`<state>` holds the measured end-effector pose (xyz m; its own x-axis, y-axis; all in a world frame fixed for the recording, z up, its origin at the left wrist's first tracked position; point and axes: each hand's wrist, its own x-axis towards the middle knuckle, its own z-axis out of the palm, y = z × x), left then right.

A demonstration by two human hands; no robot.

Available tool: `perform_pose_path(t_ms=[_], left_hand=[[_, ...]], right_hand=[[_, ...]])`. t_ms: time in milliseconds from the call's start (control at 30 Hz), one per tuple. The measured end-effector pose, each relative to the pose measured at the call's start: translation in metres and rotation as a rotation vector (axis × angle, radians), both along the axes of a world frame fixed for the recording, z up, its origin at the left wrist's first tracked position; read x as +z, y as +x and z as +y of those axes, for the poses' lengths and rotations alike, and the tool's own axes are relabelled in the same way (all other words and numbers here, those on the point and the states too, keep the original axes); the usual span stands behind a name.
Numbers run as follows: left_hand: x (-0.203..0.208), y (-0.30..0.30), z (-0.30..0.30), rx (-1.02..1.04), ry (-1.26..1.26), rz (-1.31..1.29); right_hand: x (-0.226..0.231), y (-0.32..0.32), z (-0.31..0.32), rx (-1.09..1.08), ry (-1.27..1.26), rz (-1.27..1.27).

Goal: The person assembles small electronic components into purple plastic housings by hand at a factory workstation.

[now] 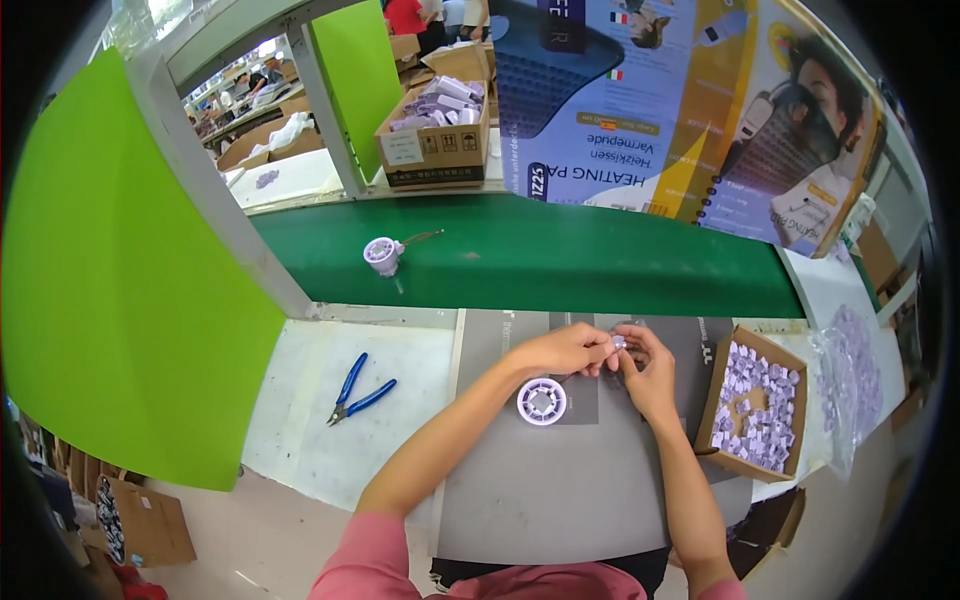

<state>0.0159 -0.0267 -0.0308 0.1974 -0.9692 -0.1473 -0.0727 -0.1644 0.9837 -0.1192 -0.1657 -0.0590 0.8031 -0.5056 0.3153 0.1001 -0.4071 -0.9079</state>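
My left hand (568, 351) and right hand (650, 378) meet at the fingertips, pinching a small pale-lavender plastic piece (619, 342). My fingers cover most of it, so I can't make out its shape or which hand bears it. It sits beyond and right of my landmark, the round lavender plastic housing (542, 401) with a spoked ring and greyish centre, which lies just below my left hand, on the smooth grey mat (550, 500). Right of the housing, an open brown cardboard box (745, 466) holds many small lavender pieces (742, 375). Left of it lie blue-handled cutters (358, 392). Beyond it, to the left, a similar lavender housing with a wire (382, 256) rests on the green belt (600, 250); the wire's far end is hard to make out.
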Motion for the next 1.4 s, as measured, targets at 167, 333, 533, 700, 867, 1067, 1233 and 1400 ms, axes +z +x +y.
perform_pose_path(t_ms=[167, 333, 533, 700, 867, 1067, 1233, 1400], left_hand=[[0.007, 0.003, 0.005, -0.025, -0.002, -0.036], [0.017, 0.002, 0.007, 0.021, 0.034, -0.004], [0.017, 0.001, 0.005, 0.059, 0.057, 0.076], [0.016, 0.000, 0.003, 0.060, 0.079, 0.023], [0.015, 0.003, 0.004, 0.094, 0.053, 0.048], [0.020, 0.004, 0.004, 0.112, 0.084, 0.066], [0.025, -0.001, 0.006, 0.091, 0.092, 0.092], [0.025, -0.004, 0.004, 0.126, 0.108, 0.087]], right_hand=[[0.000, 0.000, 0.002, 0.008, 0.030, 0.001], [0.008, -0.006, -0.005, 0.191, 0.387, -0.067], [0.014, -0.006, -0.012, 0.243, 0.544, -0.092], [0.017, -0.008, -0.015, 0.269, 0.594, -0.042], [0.017, -0.006, -0.019, 0.255, 0.580, -0.066], [0.015, -0.007, -0.020, 0.263, 0.576, -0.099], [0.018, -0.008, -0.018, 0.297, 0.589, -0.111], [0.022, -0.010, -0.013, 0.316, 0.651, -0.098]])
